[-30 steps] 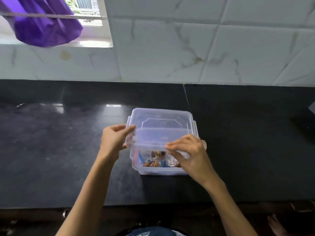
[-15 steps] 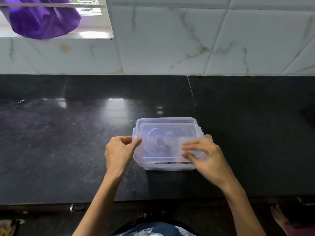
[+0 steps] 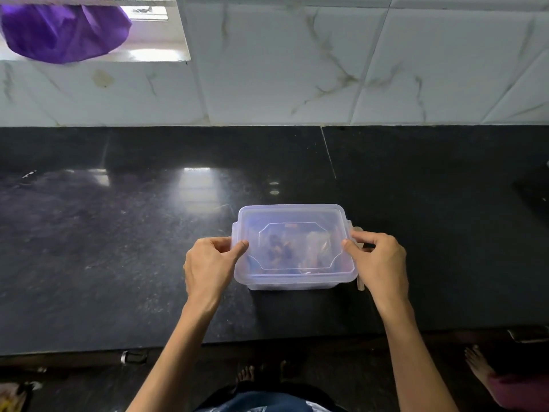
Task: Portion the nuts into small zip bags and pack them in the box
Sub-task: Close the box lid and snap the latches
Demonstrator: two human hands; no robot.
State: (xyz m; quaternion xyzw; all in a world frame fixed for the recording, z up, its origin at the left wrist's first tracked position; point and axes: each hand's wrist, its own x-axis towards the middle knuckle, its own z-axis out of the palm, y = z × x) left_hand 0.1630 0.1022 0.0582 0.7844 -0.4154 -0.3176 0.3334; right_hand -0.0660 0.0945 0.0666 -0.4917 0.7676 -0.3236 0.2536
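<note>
A clear plastic box (image 3: 297, 282) stands on the black counter near its front edge, with its translucent lid (image 3: 292, 215) lying flat on top. Small bags of nuts (image 3: 285, 248) show dimly through the lid. My left hand (image 3: 209, 266) grips the box's left side, its thumb pressing on the lid's left edge. At the right side my right hand (image 3: 378, 263) pinches the lid's right latch flap between thumb and curled fingers.
The black granite counter (image 3: 118, 233) runs to a white marble-tiled wall (image 3: 326, 69). A purple cloth (image 3: 59, 28) hangs at the window, top left. Another person's foot (image 3: 478, 367) shows at the bottom right, and my own feet are below the counter edge.
The lid went from tilted above the open box to lying flat on it. My right hand slid from the lid's front edge to the right latch; my left stayed at the left side.
</note>
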